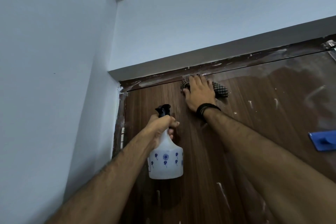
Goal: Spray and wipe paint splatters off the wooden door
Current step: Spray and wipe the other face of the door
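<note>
**Entry: upper door, wipe in hand**

- Wooden door [209, 151]: dark brown grain, filling the lower right of my view; white paint streaks [222, 193] low down and more to the right, with a pale smear near the top right.
- Door frame [218, 66]: brown strip above the door, flecked white along its length.
- Right hand [199, 92]: I see it flat, fingers straight, pressing a checked cloth [221, 90] against the door just under the frame; the cloth shows at both sides of the palm. Dark bands [207, 110] circle the wrist.
- Left hand [163, 129]: grip clamped round the neck of a spray bottle [166, 160], white with blue flower prints, black nozzle [163, 110] on top. It hangs upright close before the door, lower left of the cloth.
- Blue plastic hook plate [323, 141]: fixed to the door at the right edge.
- Metal fitting [330, 44]: top right corner, partly cut off.
- Hinge [123, 133]: on the left jamb.
- Wall [54, 78]: pale blue, left and above.
</note>
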`<state>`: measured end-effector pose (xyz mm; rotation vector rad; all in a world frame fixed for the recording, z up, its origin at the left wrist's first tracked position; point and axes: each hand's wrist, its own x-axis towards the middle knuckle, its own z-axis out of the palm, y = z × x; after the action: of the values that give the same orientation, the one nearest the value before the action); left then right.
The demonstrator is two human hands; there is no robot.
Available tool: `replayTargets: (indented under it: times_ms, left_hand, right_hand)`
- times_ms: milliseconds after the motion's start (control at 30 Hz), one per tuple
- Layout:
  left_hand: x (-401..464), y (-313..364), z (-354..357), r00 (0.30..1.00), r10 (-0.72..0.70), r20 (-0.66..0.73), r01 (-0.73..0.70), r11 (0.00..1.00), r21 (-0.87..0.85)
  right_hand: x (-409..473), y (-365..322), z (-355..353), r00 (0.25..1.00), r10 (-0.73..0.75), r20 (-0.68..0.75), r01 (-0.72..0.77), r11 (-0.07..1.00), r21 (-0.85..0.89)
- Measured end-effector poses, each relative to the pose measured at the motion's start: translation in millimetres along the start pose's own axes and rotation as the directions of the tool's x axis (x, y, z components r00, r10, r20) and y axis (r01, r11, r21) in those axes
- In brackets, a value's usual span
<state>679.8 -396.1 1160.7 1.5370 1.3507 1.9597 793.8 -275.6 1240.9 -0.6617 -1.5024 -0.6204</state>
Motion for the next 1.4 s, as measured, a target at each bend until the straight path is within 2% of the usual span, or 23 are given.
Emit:
replayTargets:
  times_ms: [67,100,267,400,667,833,967,1167,1233,1333,1400]
  left_hand:
    - [1,6,-7,1.000,0.011,-0.001,-0.011,1.000,0.003]
    - [2,8,-11,1.000,0.014,-0.011,-0.014,1.000,-0.001]
    - [7,13,-24,0.997,0.028,-0.068,-0.029,0.999,-0.018]
    - [6,10,-12,0.996,0.011,-0.090,-0.013,1.000,-0.020]
    - [2,7,12,0.999,0.028,0.026,-0.026,0.999,-0.047]
    - [-4,12,23,0.996,0.050,0.074,-0.046,0.997,-0.054]
    - [-12,9,37,0.993,0.026,0.112,-0.015,0.995,-0.096]
    - [-27,-1,58,0.988,-0.029,0.151,0.050,0.989,-0.137]
    - [-32,-7,60,0.986,-0.043,0.163,0.065,0.989,-0.132]
    - [-38,-16,57,0.982,-0.074,0.175,0.096,0.988,-0.117]
    - [-40,-22,48,0.981,-0.087,0.174,0.108,0.987,-0.117]
  right_hand:
    - [9,-10,7,0.995,0.096,-0.025,-0.096,0.995,-0.001]
    - [11,-18,11,0.996,0.091,-0.019,-0.091,0.996,0.005]
    - [16,-56,22,0.975,-0.202,0.092,0.200,0.979,0.025]
    - [19,-47,20,0.959,-0.252,0.132,0.251,0.968,0.025]
    - [24,57,-23,0.998,0.056,-0.009,-0.056,0.998,-0.011]
    - [3,72,-23,0.997,0.072,-0.022,-0.072,0.997,0.002]
    - [-45,65,-20,1.000,0.006,-0.001,-0.006,1.000,-0.015]
    - [-95,77,-32,0.986,-0.096,0.135,0.108,0.991,-0.081]
    - [-83,78,-36,0.990,-0.059,0.129,0.072,0.992,-0.102]
    - [-60,67,-39,0.987,0.135,0.089,-0.127,0.988,-0.092]
    - [-57,56,-32,0.982,0.178,0.056,-0.173,0.981,-0.089]
